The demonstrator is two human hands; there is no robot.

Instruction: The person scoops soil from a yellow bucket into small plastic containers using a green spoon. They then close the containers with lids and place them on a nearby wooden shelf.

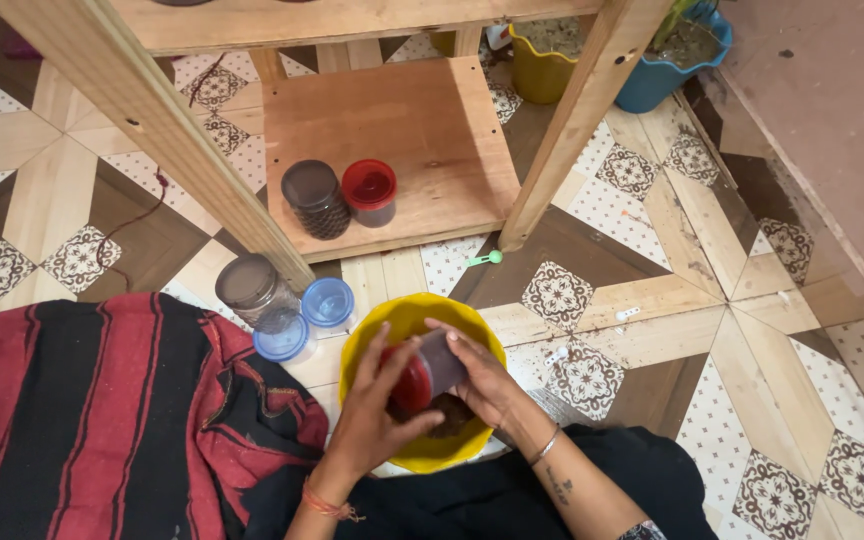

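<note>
Over a yellow bowl (407,318) on the floor I hold a small clear jar (440,362) tipped on its side. My right hand (480,380) grips the jar's body. My left hand (374,410) covers its red lid (412,385). Dark brown stuff lies in the bowl under the jar. Both hands are low in the middle of the view.
A low wooden shelf (392,130) holds a grey-lidded jar (314,198) and a red-lidded jar (369,190). On the tiled floor stand another grey-lidded jar (249,285) and two blue-lidded tubs (304,318). A small green scoop (485,259), a yellow pot (542,70) and a blue pot (677,55) are farther off. Red-striped cloth (92,420) lies at left.
</note>
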